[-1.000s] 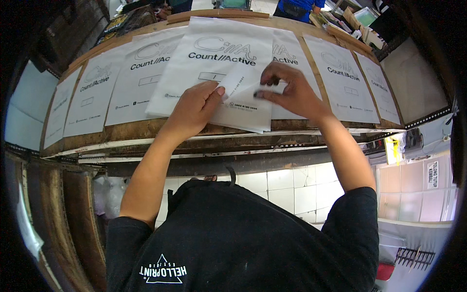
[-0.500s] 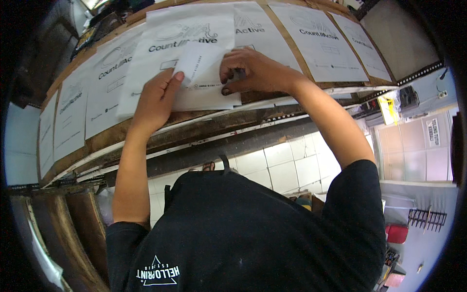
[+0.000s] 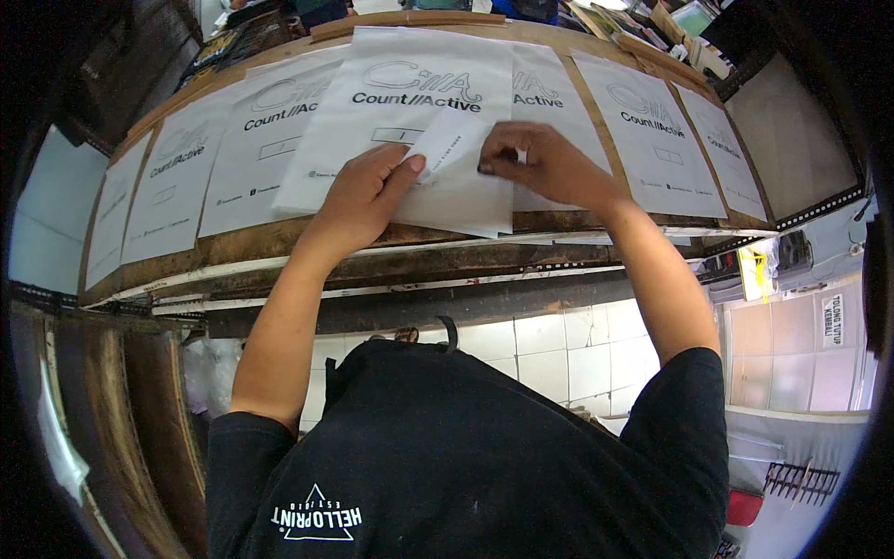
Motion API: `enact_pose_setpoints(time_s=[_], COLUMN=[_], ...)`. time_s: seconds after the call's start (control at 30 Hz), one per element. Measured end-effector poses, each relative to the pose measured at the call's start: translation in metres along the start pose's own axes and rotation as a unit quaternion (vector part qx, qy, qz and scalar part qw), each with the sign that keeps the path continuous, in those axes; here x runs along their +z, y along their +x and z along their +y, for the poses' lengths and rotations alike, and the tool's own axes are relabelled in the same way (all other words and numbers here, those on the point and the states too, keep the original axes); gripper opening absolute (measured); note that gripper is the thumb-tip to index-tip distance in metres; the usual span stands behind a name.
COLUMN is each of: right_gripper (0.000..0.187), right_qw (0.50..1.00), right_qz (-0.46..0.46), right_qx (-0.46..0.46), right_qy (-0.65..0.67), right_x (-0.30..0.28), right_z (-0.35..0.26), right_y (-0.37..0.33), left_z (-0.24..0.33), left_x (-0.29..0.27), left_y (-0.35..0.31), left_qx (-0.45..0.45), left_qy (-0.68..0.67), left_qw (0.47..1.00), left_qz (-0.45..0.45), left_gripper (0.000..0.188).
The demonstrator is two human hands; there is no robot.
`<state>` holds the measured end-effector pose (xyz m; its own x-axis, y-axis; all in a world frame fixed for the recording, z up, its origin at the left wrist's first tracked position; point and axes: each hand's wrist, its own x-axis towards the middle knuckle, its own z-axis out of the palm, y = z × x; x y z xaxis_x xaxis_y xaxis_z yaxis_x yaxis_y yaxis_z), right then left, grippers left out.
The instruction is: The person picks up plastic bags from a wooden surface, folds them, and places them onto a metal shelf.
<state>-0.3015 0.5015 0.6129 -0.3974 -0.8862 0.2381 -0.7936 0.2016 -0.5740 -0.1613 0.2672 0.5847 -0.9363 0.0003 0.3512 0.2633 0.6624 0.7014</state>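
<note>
A white plastic sheet or flat bag (image 3: 414, 65) with dark lettering and a line drawing lies on top of others at the middle of the table. My left hand (image 3: 368, 197) is closed at its lower part, thumb pressing on a narrow white printed strip (image 3: 447, 140) that sticks up at a slant. Whether this is a separate slip or a turned-up edge of the sheet, I cannot tell. My right hand (image 3: 549, 166) hovers just right of the strip, its fingers curled and their tips dark. Blur hides whether these fingertips meet or hold anything.
Several matching printed sheets (image 3: 652, 130) lie in a row along the brown wooden table (image 3: 233, 240). Its pale front edge (image 3: 438, 244) runs below my hands. Papers and boxes (image 3: 684, 28) sit at the far right, and dark wooden boards (image 3: 112, 419) stand at the lower left.
The view has shifted, so the table sits farther right and lower in the picture. My right hand's fingers have curled in closer together. My left hand keeps its hold on the white strip.
</note>
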Motion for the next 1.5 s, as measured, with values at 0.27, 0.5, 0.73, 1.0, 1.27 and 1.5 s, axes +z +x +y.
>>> enact_pose_setpoints(time_s=[0.27, 0.5, 0.73, 1.0, 1.27, 1.5], right_gripper=[0.014, 0.016, 0.029, 0.019, 0.011, 0.027], right_qw=[0.999, 0.986, 0.998, 0.995, 0.998, 0.993], right_qz=[0.043, 0.166, 0.025, -0.007, 0.06, 0.117], right_qx=[0.034, -0.031, -0.044, -0.071, 0.003, -0.015], right_qy=[0.005, 0.005, -0.048, -0.067, 0.009, -0.004], right_x=[-0.003, 0.0, 0.011, 0.012, 0.013, 0.006], right_z=[-0.001, -0.005, -0.005, 0.0, -0.002, 0.002], right_y=[0.02, 0.005, -0.021, -0.013, 0.011, -0.011], left_z=[0.015, 0.0, 0.004, 0.004, 0.016, 0.004], left_x=[-0.003, -0.005, -0.002, -0.003, -0.002, -0.001], left_y=[-0.002, 0.0, 0.001, -0.001, -0.004, 0.0], left_qx=[0.041, 0.001, 0.0, 0.007, 0.059, 0.005], left_qy=[0.033, 0.041, 0.022, 0.018, 0.04, 0.014], left_qw=[0.998, 0.999, 1.0, 1.0, 0.997, 1.0], left_qz=[-0.017, -0.022, -0.008, 0.001, -0.001, 0.018], left_gripper=[0.033, 0.027, 0.031, 0.031, 0.035, 0.034])
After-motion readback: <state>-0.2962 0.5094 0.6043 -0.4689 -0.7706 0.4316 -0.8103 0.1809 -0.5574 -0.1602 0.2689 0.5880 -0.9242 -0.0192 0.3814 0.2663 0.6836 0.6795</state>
